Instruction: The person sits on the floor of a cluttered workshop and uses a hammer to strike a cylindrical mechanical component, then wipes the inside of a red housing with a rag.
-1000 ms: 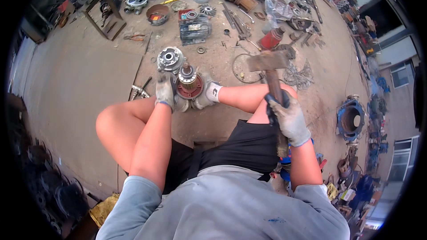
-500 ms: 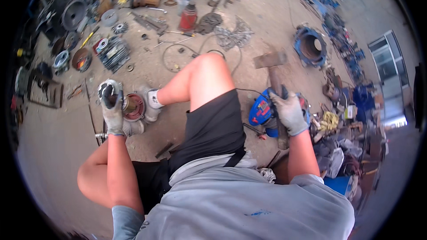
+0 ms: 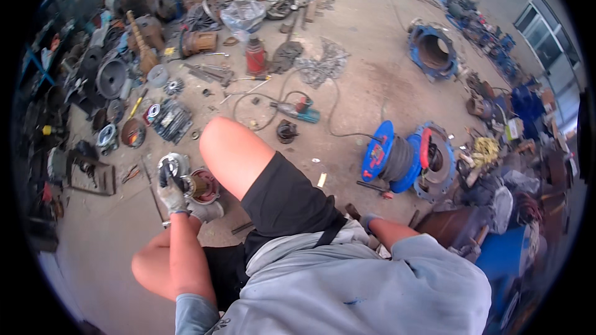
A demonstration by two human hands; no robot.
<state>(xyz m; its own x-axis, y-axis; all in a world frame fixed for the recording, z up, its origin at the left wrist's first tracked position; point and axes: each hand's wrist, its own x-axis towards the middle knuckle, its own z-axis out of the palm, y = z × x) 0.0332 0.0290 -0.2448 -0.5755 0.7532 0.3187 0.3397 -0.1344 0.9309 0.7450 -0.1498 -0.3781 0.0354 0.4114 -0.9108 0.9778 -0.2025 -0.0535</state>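
My left hand (image 3: 173, 196), in a pale glove with dark fingertips, is closed on a silvery round metal housing (image 3: 174, 164). Beside that housing, a reddish round casing with a copper-coloured core (image 3: 198, 187) lies near my shoe. My right hand (image 3: 369, 222) is low beside my right hip, with only part of its glove showing and its fingers hidden by my clothing. A short brown end (image 3: 352, 211) of what looks like the hammer shows next to it; whether my fingers hold it is hidden.
Right of my knee stand a blue cable reel (image 3: 380, 152) and a flanged metal ring (image 3: 437, 170). Ahead lie a green-blue power tool (image 3: 298, 111) with its cable and a red bottle jack (image 3: 255, 57). A finned motor casing (image 3: 169, 121) sits left, near heaped metal parts.
My right hand has dropped from above the cable reel, where it held a hammer upright, to beside my hip. My left hand stays on the metal housing. The view has shifted.
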